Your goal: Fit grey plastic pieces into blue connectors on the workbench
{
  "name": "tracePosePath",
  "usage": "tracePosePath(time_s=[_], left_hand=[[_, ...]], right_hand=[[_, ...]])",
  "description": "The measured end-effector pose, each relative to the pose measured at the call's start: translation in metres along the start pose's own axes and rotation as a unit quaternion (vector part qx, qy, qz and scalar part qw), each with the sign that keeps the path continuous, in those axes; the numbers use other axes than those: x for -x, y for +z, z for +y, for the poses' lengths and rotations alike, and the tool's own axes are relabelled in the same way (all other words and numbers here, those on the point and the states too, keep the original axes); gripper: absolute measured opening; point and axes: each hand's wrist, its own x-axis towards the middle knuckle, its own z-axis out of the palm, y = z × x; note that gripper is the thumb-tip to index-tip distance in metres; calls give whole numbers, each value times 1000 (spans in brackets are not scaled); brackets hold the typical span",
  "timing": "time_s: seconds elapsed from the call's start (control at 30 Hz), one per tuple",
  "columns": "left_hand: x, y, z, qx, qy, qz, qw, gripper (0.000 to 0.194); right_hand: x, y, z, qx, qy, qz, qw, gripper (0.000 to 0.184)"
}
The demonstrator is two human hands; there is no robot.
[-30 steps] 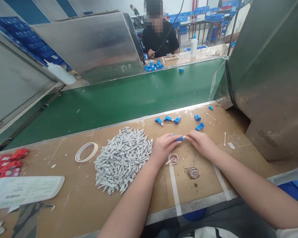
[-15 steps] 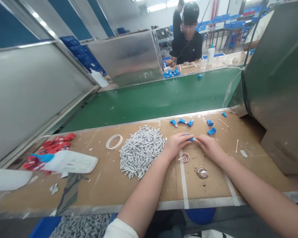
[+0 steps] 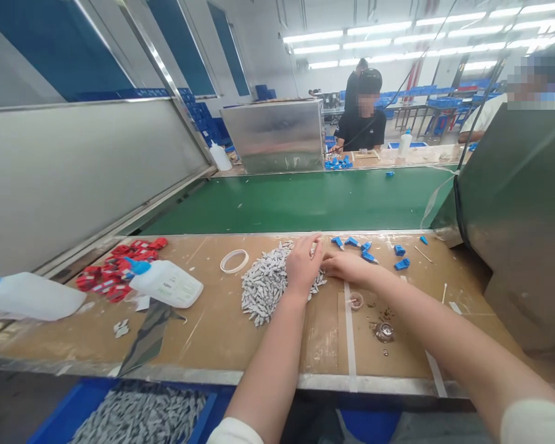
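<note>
My left hand (image 3: 304,266) lies over the right part of a pile of small grey plastic pieces (image 3: 264,285), fingers stretched forward and thumb apart from them. Close beside it, my right hand (image 3: 346,267) reaches in from the right to the pile's edge. Its fingers are drawn together, and whatever is between the tips is hidden. Beyond the right hand is a loose row of blue plastic parts (image 3: 351,242), some with a light tip; the nearest blue part (image 3: 369,256) lies just past the knuckles.
A tape roll (image 3: 234,261), a white bottle (image 3: 169,283) and red parts (image 3: 115,268) lie left. At right are a small round dish (image 3: 356,301), a shiny metal cup (image 3: 384,332) and cotton swabs (image 3: 444,293). A green conveyor (image 3: 282,203) runs behind; a person (image 3: 363,123) sits across.
Both hands have moved left from the spot above the small dish to the grey pile. The blue part they held now lies at the row's right end. The camera view has tilted up.
</note>
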Motion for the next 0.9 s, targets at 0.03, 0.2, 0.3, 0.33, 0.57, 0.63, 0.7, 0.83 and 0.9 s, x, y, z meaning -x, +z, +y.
tracePosePath(time_s=[0.03,0.2,0.3,0.33,0.57,0.63,0.7,0.83,0.9], left_hand=[[1,1,-1,-10,5,-5,1000,27],[4,5,-7,-10,28,-44,999,26],[-2,11,-8,3,40,-99,994,28],[-5,15,-6,-1,37,-135,990,33],[-28,88,24,-95,1,-390,916,101],[-33,113,28,-119,49,-396,909,86],[-45,133,29,-143,86,-382,909,69],[-92,155,36,-181,65,-332,923,61],[-109,160,48,-170,85,-311,931,60]], right_hand=[[-7,6,0,-6,-4,-7,1000,17],[8,11,3,35,52,19,998,4],[55,1,7,37,104,112,988,8],[76,-3,10,6,134,184,974,13],[181,-20,41,-173,249,609,733,35],[186,-21,46,-183,249,645,699,35],[186,-22,49,-167,242,660,692,34],[185,-25,52,-106,215,635,735,31],[184,-26,54,-103,207,627,744,34]])
